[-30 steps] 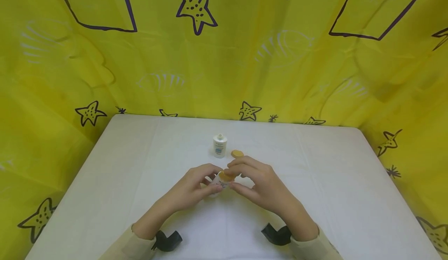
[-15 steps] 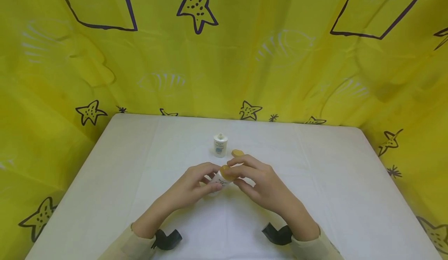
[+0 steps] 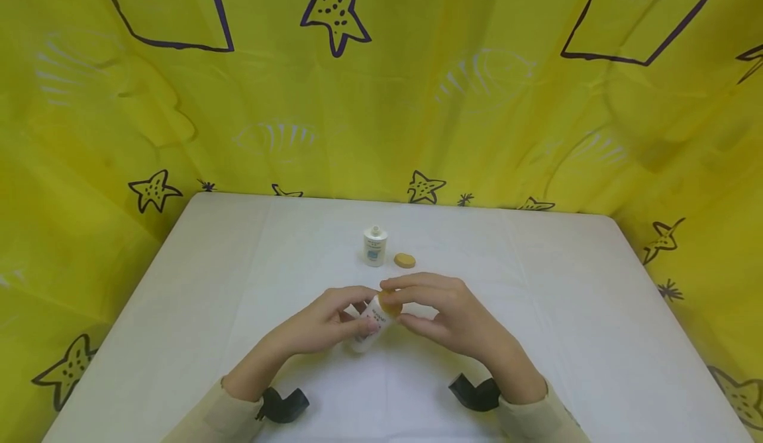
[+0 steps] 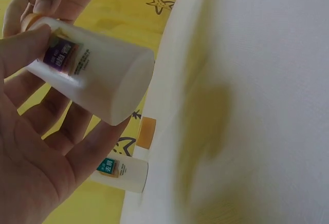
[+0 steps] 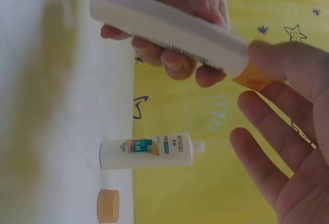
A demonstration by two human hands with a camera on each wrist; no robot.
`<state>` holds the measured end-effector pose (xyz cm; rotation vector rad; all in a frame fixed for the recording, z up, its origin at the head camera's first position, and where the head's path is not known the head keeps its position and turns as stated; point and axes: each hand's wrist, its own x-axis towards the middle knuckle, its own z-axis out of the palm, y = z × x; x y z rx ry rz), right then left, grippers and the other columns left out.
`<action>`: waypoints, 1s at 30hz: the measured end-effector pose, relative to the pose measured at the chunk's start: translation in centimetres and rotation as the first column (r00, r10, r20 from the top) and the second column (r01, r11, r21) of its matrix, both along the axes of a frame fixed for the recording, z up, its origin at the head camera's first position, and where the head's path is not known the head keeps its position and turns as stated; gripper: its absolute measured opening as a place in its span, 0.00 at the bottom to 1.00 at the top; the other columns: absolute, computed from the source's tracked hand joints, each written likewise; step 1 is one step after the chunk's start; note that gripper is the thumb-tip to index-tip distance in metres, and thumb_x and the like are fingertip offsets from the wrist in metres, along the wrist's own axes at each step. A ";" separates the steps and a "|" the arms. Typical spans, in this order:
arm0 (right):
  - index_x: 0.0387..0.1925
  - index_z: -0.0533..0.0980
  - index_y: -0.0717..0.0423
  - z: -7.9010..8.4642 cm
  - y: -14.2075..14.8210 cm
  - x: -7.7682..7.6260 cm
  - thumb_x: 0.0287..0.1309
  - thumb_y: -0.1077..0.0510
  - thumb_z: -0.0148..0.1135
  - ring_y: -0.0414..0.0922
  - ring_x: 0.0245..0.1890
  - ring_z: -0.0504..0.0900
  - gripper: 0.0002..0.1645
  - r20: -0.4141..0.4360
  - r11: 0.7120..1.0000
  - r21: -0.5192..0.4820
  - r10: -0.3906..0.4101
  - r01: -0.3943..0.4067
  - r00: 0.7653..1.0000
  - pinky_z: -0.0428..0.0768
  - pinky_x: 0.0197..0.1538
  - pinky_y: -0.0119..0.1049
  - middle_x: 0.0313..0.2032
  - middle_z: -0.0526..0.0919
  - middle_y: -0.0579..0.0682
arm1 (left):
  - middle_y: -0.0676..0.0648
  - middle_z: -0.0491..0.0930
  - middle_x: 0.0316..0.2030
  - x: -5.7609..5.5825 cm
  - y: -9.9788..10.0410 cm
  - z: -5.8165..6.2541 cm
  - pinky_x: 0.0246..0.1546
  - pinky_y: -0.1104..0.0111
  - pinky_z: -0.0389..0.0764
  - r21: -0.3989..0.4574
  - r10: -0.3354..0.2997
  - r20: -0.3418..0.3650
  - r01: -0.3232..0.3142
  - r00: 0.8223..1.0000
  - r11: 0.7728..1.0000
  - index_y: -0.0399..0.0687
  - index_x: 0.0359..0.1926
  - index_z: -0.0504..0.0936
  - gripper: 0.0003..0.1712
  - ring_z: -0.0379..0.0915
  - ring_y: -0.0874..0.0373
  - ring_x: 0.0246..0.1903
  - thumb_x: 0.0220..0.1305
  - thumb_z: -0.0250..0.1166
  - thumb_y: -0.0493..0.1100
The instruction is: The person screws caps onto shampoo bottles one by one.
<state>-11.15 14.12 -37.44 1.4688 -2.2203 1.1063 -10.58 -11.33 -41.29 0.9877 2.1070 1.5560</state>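
A white shampoo-type bottle (image 4: 115,70) with a purple label is held tilted over the table, its base toward the person. My left hand (image 3: 324,320) grips it around the body, thumb on the label side and fingers behind. An orange cap (image 3: 390,303) sits on its upper end. My right hand (image 3: 456,310) pinches this cap between thumb and index finger, with the other fingers spread apart in the right wrist view. Beyond both hands, a second white bottle (image 3: 375,248) with a teal label stands upright, its narrow neck bare. Right beside it lies a loose orange cap (image 3: 405,260).
A white cloth covers the table (image 3: 536,310). Behind it and at both sides hangs a yellow curtain (image 3: 381,98) printed with starfish. Black wrist mounts (image 3: 285,406) stick out inward from the cuffs of both sleeves.
The held bottle has come lower and nearer the person, showing more of its body. My right fingers have shifted over its cap, and the loose cap behind is now fully uncovered.
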 end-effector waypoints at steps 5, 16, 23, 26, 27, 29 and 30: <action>0.45 0.84 0.50 0.0 0.1 -0.1 0.52 0.62 0.75 0.42 0.48 0.84 0.17 -0.003 0.997 -0.025 0.068 -0.068 0.998 0.80 0.54 0.28 0.47 0.85 0.46 | 0.48 0.81 0.47 0.1 -0.1 -0.2 0.43 0.63 0.85 0.018 -0.059 0.013 0.059 0.998 0.998 0.48 0.59 0.78 0.18 0.77 0.55 0.44 0.70 0.63 0.42; 0.38 0.84 0.49 -0.4 -0.3 -0.3 0.48 0.59 0.78 0.36 0.37 0.81 0.14 -0.036 0.988 -0.100 0.114 -0.117 0.993 0.80 0.44 0.25 0.37 0.83 0.43 | 0.52 0.81 0.43 0.3 0.3 0.2 0.42 0.65 0.85 0.017 -0.080 -0.113 0.083 0.990 0.996 0.50 0.57 0.79 0.18 0.77 0.63 0.42 0.68 0.66 0.43; 0.36 0.81 0.48 -0.7 -0.4 -0.2 0.48 0.58 0.78 0.35 0.35 0.79 0.13 -0.003 0.991 -0.114 0.072 -0.072 0.997 0.79 0.43 0.24 0.35 0.81 0.41 | 0.57 0.79 0.41 0.5 0.6 0.2 0.39 0.69 0.83 -0.012 -0.015 -0.172 0.013 0.985 1.000 0.56 0.56 0.79 0.19 0.75 0.65 0.38 0.65 0.69 0.46; 0.36 0.81 0.47 -0.7 -0.6 -0.1 0.48 0.59 0.78 0.35 0.35 0.78 0.14 0.029 0.993 -0.112 0.044 -0.040 0.999 0.78 0.42 0.24 0.35 0.80 0.40 | 0.59 0.78 0.41 0.7 0.7 0.2 0.39 0.70 0.81 -0.026 0.025 -0.226 -0.032 0.974 0.999 0.57 0.55 0.79 0.18 0.74 0.66 0.37 0.65 0.69 0.47; 0.36 0.80 0.47 -0.7 -0.6 -0.1 0.48 0.60 0.78 0.35 0.36 0.78 0.14 0.046 0.994 -0.109 0.033 -0.028 0.998 0.78 0.41 0.24 0.35 0.80 0.40 | 0.59 0.78 0.41 0.7 0.7 0.2 0.39 0.70 0.81 -0.028 0.039 -0.236 -0.047 0.971 0.998 0.58 0.56 0.79 0.19 0.74 0.66 0.37 0.65 0.69 0.48; 0.37 0.80 0.47 -0.7 -0.7 -0.1 0.49 0.61 0.77 0.35 0.37 0.77 0.15 0.081 0.995 -0.101 0.016 -0.008 0.997 0.79 0.42 0.25 0.35 0.79 0.39 | 0.59 0.79 0.43 0.7 0.7 0.2 0.40 0.69 0.82 -0.024 0.059 -0.247 -0.067 0.967 0.997 0.58 0.56 0.78 0.19 0.75 0.65 0.39 0.65 0.69 0.48; 0.38 0.80 0.47 -0.7 -0.7 -0.1 0.49 0.61 0.77 0.35 0.37 0.77 0.15 0.096 0.996 -0.094 0.009 0.000 0.995 0.79 0.42 0.25 0.36 0.79 0.39 | 0.58 0.80 0.44 0.7 0.7 0.2 0.41 0.68 0.83 -0.019 0.065 -0.240 -0.071 0.969 0.997 0.57 0.56 0.79 0.19 0.76 0.65 0.39 0.65 0.69 0.48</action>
